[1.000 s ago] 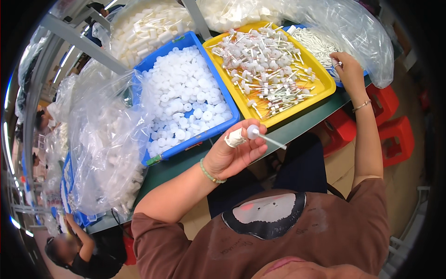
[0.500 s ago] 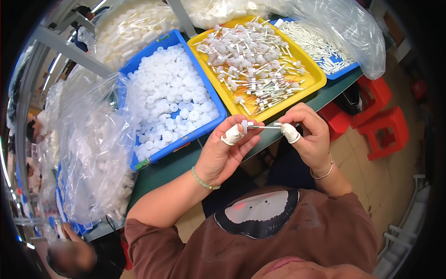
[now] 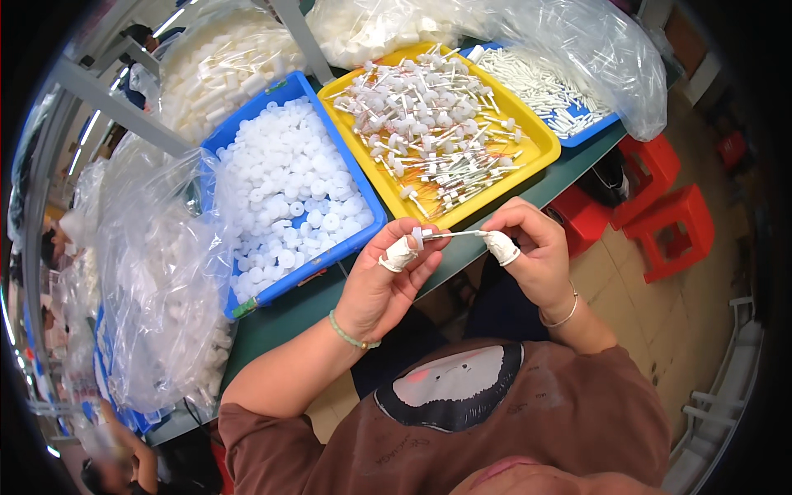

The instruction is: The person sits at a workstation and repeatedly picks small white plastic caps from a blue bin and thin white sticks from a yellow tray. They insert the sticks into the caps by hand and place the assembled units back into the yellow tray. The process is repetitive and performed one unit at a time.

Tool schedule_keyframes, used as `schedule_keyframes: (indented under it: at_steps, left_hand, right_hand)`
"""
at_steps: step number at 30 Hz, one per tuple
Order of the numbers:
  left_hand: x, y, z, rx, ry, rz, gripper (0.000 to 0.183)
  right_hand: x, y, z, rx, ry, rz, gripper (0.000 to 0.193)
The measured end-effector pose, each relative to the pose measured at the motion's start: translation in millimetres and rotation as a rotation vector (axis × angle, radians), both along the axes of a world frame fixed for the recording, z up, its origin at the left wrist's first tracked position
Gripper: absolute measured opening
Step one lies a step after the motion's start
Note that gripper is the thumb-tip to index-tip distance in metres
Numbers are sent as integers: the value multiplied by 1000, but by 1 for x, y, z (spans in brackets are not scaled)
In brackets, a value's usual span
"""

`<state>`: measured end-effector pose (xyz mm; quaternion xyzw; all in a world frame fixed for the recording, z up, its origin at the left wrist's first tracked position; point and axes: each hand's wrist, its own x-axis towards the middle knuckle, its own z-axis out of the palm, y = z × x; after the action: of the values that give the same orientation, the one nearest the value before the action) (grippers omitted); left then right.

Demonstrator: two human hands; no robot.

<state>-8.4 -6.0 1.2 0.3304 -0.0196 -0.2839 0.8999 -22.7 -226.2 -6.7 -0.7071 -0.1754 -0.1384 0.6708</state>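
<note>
Left hand [image 3: 381,280]: clamped on round white plastic disc [image 3: 420,238]
Right hand [image 3: 536,256]: clamped on thin white stem [image 3: 464,233], right end
Disc and stem: above green tabletop [image 3: 264,337], near edge
Handling: best steady and straight, without bending

Thin rod [image 3: 455,234]: pale and slender, stretched nearly level, its right end slightly farther out than its left.
White disc [image 3: 419,238]: small and round, turned almost edge-on at the left end of the thin rod.
Place: held aloft, the left hand [image 3: 388,276] at the disc, the right hand [image 3: 532,256] pinching the opposite tip.
</note>
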Motion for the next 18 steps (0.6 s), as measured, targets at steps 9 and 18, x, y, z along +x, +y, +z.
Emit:
schedule_keyframes:
  at_steps: [9,18]
  left_hand:
    - [0,-1,0,32,-18,-5,26]
    - [-2,-4,-1,156,-41,-46,28]
  right_hand:
    - [-2,1,-2,95,42,25,11]
    - [1,14,14,-378,-333,-189,12]
